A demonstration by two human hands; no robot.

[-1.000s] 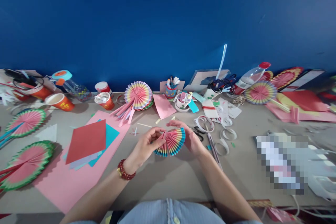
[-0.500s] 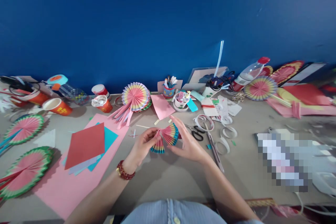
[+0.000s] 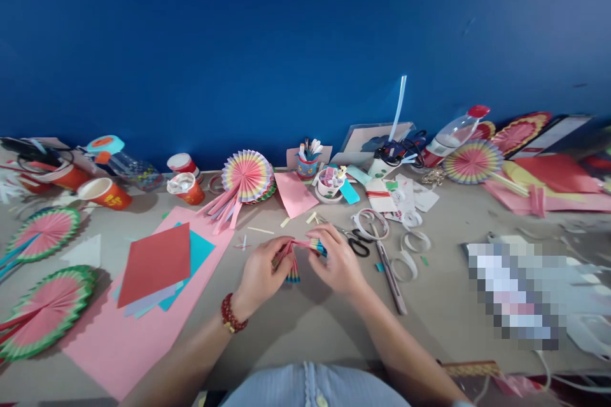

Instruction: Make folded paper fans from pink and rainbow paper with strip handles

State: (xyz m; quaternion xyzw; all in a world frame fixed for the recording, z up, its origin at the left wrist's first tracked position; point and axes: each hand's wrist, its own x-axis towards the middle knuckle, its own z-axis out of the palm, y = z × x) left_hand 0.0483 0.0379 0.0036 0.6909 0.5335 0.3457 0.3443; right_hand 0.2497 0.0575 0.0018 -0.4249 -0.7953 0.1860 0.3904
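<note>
Between my hands is a pleated paper fan, pink with yellow and blue edges, held above the grey table. My left hand, with a dark red beaded bracelet at the wrist, pinches the fan near its middle and hides part of the pleats. My right hand closes round the fan's right end, where the folds are bunched into a narrow strip. One part of the fan hangs down between the hands. Just right of my right hand lie black-handled scissors.
Pink sheets with red paper on top lie left. Finished fans rest at far left, another at the back. Behind stand paper cups and a pen cup. Tape rolls and a slim cutter lie right.
The fan's right part was spread open and is now squeezed narrow. My right hand's fingers, stretched out before, have closed on it. My left hand has turned slightly over the fan.
</note>
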